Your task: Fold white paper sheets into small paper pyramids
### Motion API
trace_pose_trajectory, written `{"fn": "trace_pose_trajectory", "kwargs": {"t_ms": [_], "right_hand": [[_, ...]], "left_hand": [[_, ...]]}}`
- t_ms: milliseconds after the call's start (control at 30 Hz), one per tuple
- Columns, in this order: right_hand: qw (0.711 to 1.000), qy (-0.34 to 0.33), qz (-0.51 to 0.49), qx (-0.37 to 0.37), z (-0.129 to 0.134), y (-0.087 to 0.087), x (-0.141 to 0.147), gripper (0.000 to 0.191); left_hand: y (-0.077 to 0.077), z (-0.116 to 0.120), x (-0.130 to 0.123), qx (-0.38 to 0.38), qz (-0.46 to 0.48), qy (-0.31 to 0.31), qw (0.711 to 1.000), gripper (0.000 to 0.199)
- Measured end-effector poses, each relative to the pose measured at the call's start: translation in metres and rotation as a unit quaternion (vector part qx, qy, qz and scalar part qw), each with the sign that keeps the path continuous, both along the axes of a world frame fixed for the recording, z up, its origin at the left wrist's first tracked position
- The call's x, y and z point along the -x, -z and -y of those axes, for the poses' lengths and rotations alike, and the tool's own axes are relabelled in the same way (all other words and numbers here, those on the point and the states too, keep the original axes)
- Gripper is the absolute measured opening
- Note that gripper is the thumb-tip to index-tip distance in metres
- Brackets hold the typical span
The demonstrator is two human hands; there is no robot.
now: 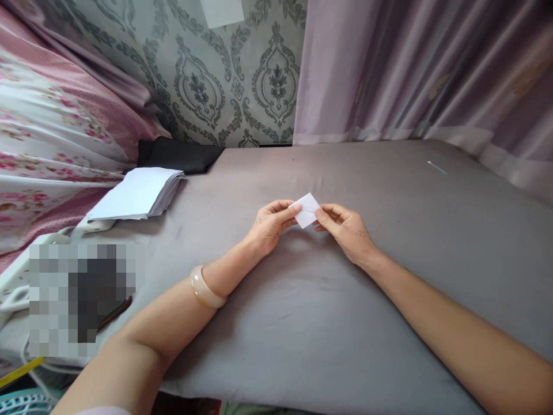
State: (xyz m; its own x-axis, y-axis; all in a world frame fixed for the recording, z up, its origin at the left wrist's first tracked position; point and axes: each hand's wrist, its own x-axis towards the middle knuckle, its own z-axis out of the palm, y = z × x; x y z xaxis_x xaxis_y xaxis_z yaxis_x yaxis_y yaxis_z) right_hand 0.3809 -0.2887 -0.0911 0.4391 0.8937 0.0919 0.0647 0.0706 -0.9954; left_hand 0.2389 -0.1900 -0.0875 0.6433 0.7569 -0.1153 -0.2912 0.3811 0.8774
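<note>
A small folded white paper [307,211], diamond-shaped with a crease line across it, is held between both hands above the grey cloth surface. My left hand [273,225] pinches its left corner, thumb on top. On the right corner, my right hand [345,229] presses with its thumb, the fingers curled behind. The fingertips under the paper are partly hidden. A pale bangle circles my left wrist.
A stack of white paper [133,193] lies at the left, beside a black folded item [179,155]. White power strips and cables are at the left edge, near a pixelated dark object. A thin stick [437,168] lies at the far right. Curtains border the surface.
</note>
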Motion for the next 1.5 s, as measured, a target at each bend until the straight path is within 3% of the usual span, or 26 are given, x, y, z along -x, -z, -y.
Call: {"fn": "trace_pose_trajectory", "kwargs": {"t_ms": [133, 267, 400, 500, 667, 767, 900, 1100, 1233, 1400, 1500], "right_hand": [[0.999, -0.002, -0.034, 0.007, 0.000, 0.001, -0.001, 0.037], [0.997, -0.009, -0.078, 0.017, -0.001, 0.000, -0.008, 0.035], [0.998, -0.013, -0.046, 0.035, 0.000, -0.002, -0.012, 0.036], [0.999, -0.008, -0.030, 0.039, 0.000, -0.004, -0.011, 0.038], [0.995, -0.004, -0.084, 0.056, 0.000, -0.005, -0.003, 0.045], [0.995, 0.006, -0.077, 0.061, 0.001, -0.005, 0.000, 0.040], [0.994, 0.000, -0.055, 0.097, 0.002, -0.005, -0.004, 0.036], [0.980, -0.057, 0.026, 0.189, 0.004, -0.009, -0.013, 0.035], [0.960, -0.039, 0.195, 0.196, 0.006, -0.006, -0.011, 0.026], [0.894, 0.032, 0.421, 0.154, 0.007, 0.006, -0.005, 0.017], [0.878, -0.020, 0.466, 0.105, 0.010, 0.009, -0.004, 0.016]], "left_hand": [[0.001, 0.001, 0.001, -0.018, -0.031, 0.035, 0.999, 0.028], [-0.001, 0.002, 0.004, -0.082, -0.108, 0.090, 0.987, 0.030], [-0.005, 0.005, 0.006, -0.138, -0.165, 0.127, 0.968, 0.026], [-0.004, 0.006, 0.005, -0.132, -0.178, 0.122, 0.967, 0.027], [0.002, 0.005, 0.001, -0.047, -0.141, 0.058, 0.987, 0.031], [0.002, 0.006, 0.000, -0.024, -0.136, 0.071, 0.988, 0.030], [-0.005, 0.005, 0.002, -0.046, -0.191, 0.118, 0.973, 0.026], [-0.007, 0.000, 0.006, -0.117, -0.285, 0.101, 0.946, 0.023], [0.002, 0.002, 0.006, -0.253, -0.322, 0.082, 0.909, 0.021], [0.008, 0.004, 0.007, -0.457, -0.367, 0.047, 0.809, 0.014], [0.007, 0.002, 0.010, -0.540, -0.328, 0.083, 0.771, 0.015]]}}
